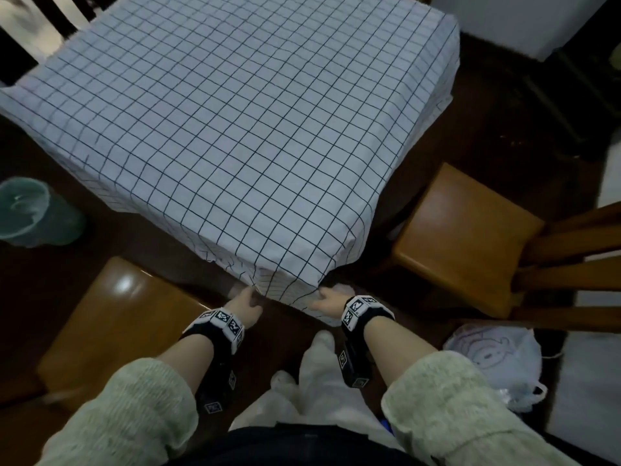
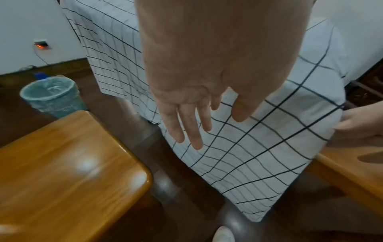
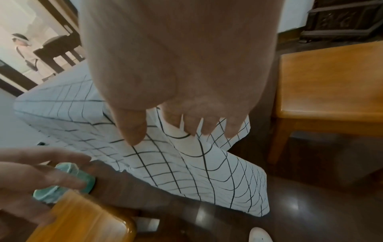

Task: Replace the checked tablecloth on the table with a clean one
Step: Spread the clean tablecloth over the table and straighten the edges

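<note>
A white tablecloth with a thin dark check (image 1: 235,129) covers the whole table and hangs over its sides. Both hands are at its near corner. My left hand (image 1: 247,299) reaches to the left side of the hanging corner; in the left wrist view its fingers (image 2: 192,131) are straight and spread in front of the cloth (image 2: 259,147), holding nothing. My right hand (image 1: 324,297) is at the right side of the corner. In the right wrist view a fold of the cloth (image 3: 207,163) runs between its thumb and curled fingers (image 3: 207,126).
A wooden chair (image 1: 117,317) stands close on the left, another (image 1: 463,237) on the right. A green lined bin (image 1: 30,213) sits on the dark floor at the left, and a plastic bag (image 1: 494,361) near my right foot. A person (image 3: 24,54) stands in a far doorway.
</note>
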